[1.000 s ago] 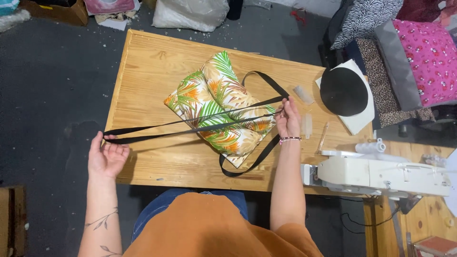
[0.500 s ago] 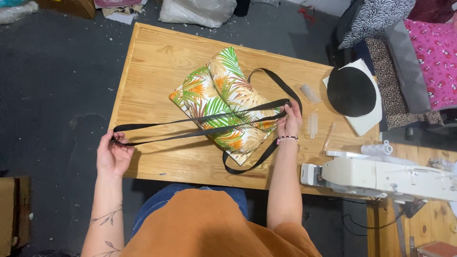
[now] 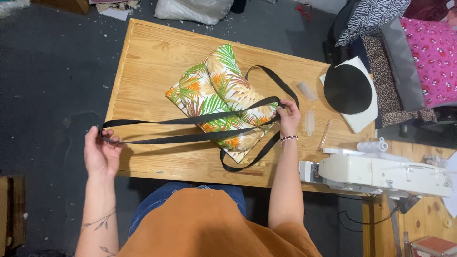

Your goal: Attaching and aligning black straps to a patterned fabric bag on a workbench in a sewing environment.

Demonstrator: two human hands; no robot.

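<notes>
A long black strap runs doubled across a folded leaf-print fabric piece that lies on the wooden table. My left hand pinches the strap's folded end past the table's left edge. At the fabric's right side my right hand grips the strap's other end. The rest of the strap loops behind the fabric and hangs in a curve toward the table's front edge.
A black disc lies on a white sheet at the table's right end, with a small clear tube, a clear bar and a thin stick nearby. A white sewing machine stands at the front right. Patterned fabrics pile up beyond.
My left hand has drawn the strap's folded end further left, off the table edge, pulling the strap tauter. My right hand has stayed at the fabric's right side.
</notes>
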